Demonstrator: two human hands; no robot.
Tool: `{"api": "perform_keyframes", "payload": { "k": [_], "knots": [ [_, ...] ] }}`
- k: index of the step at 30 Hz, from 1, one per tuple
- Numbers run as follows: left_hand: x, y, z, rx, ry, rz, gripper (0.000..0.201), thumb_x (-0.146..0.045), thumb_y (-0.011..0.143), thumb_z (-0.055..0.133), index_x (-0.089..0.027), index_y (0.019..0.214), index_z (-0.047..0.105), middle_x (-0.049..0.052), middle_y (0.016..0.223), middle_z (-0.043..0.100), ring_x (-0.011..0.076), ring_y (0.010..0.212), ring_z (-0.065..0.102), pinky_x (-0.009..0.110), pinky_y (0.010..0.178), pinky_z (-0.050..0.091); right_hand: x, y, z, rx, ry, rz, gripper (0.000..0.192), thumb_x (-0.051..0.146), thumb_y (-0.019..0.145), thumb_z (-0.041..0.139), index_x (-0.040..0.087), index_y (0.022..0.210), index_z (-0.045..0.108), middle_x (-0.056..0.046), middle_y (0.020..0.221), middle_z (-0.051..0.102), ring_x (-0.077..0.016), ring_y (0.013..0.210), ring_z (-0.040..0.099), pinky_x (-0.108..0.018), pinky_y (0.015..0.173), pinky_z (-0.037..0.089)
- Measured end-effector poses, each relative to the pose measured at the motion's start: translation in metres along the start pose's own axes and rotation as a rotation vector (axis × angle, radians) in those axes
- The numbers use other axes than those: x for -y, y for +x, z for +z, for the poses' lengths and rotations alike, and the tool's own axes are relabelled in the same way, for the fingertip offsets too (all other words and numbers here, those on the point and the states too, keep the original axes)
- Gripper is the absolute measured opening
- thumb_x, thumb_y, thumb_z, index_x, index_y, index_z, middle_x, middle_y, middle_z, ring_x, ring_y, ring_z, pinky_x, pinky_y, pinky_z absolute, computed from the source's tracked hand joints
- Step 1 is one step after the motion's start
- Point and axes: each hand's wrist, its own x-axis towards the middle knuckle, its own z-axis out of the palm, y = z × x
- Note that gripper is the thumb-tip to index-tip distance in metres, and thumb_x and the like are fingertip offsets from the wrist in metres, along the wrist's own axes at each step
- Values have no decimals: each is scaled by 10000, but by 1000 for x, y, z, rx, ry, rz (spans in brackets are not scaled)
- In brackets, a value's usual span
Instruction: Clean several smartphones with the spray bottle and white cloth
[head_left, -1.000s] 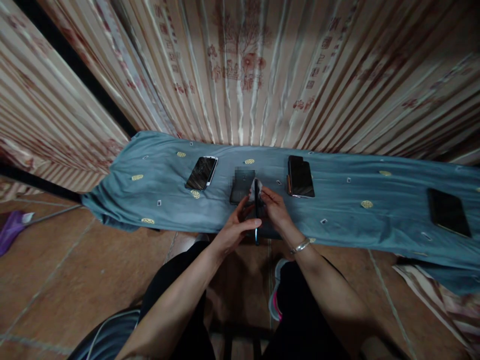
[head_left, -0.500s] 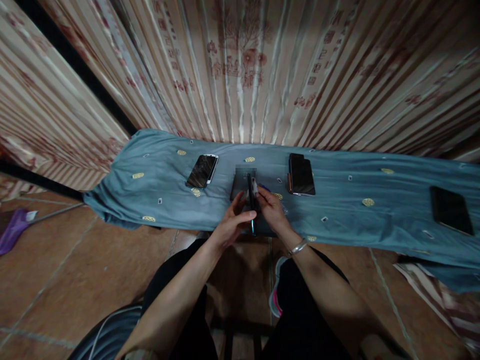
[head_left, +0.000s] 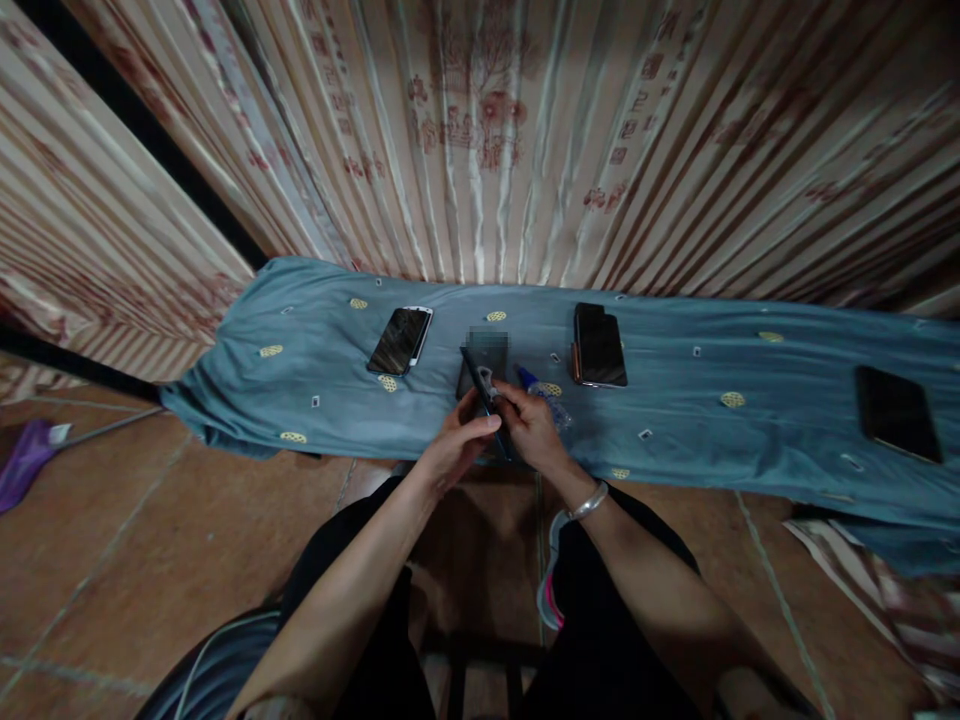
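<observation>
A person sits at a long table with a blue cloth (head_left: 315, 400) over it. Both hands meet near the front edge, at about 6 o'clock on the table. The left hand (head_left: 454, 455) is closed around a thin dark phone (head_left: 486, 400), which it holds up on its edge, tilted toward 11 o'clock. The right hand (head_left: 529, 425) is pinched shut on a small white cloth (head_left: 486, 381), pressed against the top part of that phone. It looks like the phone is being wiped.

To wipe well, the left hand should grip the phone by its sides and keep it from wobbling. The right hand should rub softly, all along the flat face, and not just on one spot. Holding the phone low over the cloth is wise, so a slip does no harm.

Right behind the hands, at 12 o'clock, a dark phone with a blurred screen (head_left: 487, 352) lies flat. A small clear bottle with a blue cap (head_left: 541, 392) lies just beside the right hand, at 1 o'clock. A phone with a white rim (head_left: 400, 341) lies at 10 o'clock. A black phone (head_left: 600, 346) lies at 2 o'clock. Another black phone (head_left: 898, 412) lies far off at 3 o'clock. A striped curtain (head_left: 480, 150) hangs behind the table.
</observation>
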Motion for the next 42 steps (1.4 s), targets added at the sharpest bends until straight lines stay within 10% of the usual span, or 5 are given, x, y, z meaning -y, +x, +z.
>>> {"api": "perform_keyframes", "payload": {
  "k": [42],
  "knots": [
    [16, -9, 8, -5, 16, -133, 793, -322, 601, 891, -165, 1326, 610, 85, 1063, 729, 231, 966, 682, 357, 919, 483, 12, 10, -20, -147, -3, -146, 332, 217, 944, 513, 267, 1203, 715, -39, 1259, 722, -195, 1200, 660, -379, 1082, 502]
  ]
}}
